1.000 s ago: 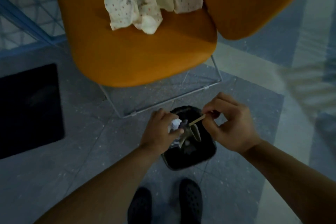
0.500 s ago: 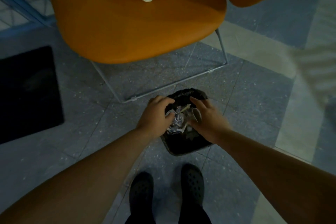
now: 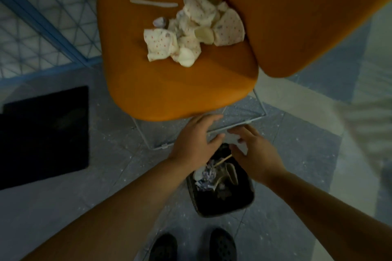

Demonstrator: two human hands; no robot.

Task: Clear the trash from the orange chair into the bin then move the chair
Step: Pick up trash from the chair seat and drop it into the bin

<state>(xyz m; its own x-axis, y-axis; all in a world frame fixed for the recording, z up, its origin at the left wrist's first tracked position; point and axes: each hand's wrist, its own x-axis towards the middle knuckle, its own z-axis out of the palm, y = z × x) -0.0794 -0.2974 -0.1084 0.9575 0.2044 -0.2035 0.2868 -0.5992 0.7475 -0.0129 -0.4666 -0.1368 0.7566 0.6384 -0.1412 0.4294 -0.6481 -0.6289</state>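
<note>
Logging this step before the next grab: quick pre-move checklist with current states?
1. Left hand empty, fingers spread: ok.
2. Right hand empty: ok; the pale patch by its fingers is too blurred to identify.
3. Dropped trash inside bin, including foil ball and stick: ok.
4. Chair seat clear: not ok; crumpled wrappers and a white strip lie on it.
5. Bin reachable, on the floor just in front of the shoes: ok.
6. Chair ready to move: not ok, trash first.
</note>
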